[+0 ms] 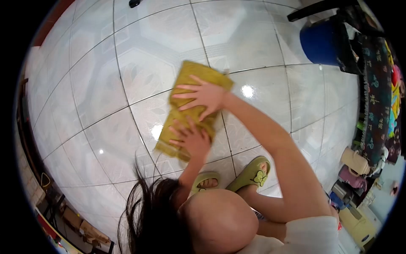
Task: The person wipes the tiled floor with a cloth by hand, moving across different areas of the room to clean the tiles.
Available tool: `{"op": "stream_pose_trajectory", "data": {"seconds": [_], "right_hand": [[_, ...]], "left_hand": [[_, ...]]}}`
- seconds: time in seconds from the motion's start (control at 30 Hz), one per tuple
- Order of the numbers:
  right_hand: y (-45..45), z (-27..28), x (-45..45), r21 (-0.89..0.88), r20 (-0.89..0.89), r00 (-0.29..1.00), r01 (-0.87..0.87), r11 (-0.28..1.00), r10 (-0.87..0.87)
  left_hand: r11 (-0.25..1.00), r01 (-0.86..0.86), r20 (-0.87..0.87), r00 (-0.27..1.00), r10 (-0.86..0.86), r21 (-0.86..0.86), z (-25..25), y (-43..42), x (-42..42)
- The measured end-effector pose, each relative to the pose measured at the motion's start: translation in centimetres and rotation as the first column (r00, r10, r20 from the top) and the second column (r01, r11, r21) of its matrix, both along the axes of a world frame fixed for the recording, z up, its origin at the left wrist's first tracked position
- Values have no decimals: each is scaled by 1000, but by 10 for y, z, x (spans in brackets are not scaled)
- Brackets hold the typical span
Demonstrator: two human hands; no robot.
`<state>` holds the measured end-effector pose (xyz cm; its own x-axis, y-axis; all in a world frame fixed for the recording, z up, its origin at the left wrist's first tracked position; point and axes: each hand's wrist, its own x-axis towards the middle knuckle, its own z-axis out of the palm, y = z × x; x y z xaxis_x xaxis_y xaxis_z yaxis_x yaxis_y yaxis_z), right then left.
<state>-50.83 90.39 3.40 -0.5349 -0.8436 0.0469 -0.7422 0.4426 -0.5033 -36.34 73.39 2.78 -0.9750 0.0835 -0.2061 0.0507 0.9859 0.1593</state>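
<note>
A folded yellow cloth (180,80) lies on the white tiled floor (156,80) in front of my feet. My right hand (203,96) rests flat on its upper part, fingers spread. Closer to me, my left hand (192,139) presses on the lower part of the cloth, its fingers also apart and slightly blurred. Neither hand grips the fabric; both palms hide part of it. Just below the cloth are my feet in green slippers (253,173).
A blue bucket (318,42) stands at the upper right beside a dark patterned cloth cover (374,101). Bags (355,161) and household items line the right side. Cardboard boxes (93,232) sit at lower left. A small black object (134,3) lies at the top.
</note>
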Motion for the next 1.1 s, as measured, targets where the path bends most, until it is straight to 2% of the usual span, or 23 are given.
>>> {"op": "stream_pose_trajectory", "data": {"seconds": [0.1, 0.13, 0.2, 0.33, 0.5, 0.6, 0.7, 0.83, 0.93, 1.03, 1.1], "right_hand": [[65, 29, 42, 272, 96, 978, 153, 950, -185], [68, 32, 44, 291, 105, 975, 160, 943, -198], [76, 34, 50, 324, 124, 964, 184, 928, -234], [80, 27, 50, 296, 65, 973, 192, 936, -220], [85, 18, 57, 165, 7, 980, 197, 967, -201], [96, 2, 61, 61, -70, 984, 168, 984, -164], [127, 4, 88, 51, -51, 992, 118, 992, -115], [206, 10, 161, 66, -8, 977, 213, 975, -213], [277, 15, 236, 129, 14, 945, 323, 938, -327], [341, 22, 330, 224, 27, 866, 481, 847, -499], [370, 26, 401, 304, 14, 771, 604, 737, -637]], "left_hand": [[968, 200, 80, 974, -214, 148, 3, 47, 11], [951, 238, 48, 967, -252, 198, 5, 51, 11], [953, 244, -32, 970, -242, 179, 1, 56, 10], [955, 255, -38, 967, -252, 152, 5, 54, 14], [971, 218, 17, 975, -221, 101, 3, 60, 22], [985, 148, 112, 981, -158, 91, 7, 84, 40], [985, 148, 113, 981, -157, 86, 6, 119, 73], [950, 285, 88, 951, -297, 126, 7, 179, 128], [901, 367, 92, 914, -396, 231, 11, 238, 175], [794, 542, 7, 825, -566, 276, -3, 293, 233], [668, 668, 13, 704, -710, 327, 0, 314, 263]]}}
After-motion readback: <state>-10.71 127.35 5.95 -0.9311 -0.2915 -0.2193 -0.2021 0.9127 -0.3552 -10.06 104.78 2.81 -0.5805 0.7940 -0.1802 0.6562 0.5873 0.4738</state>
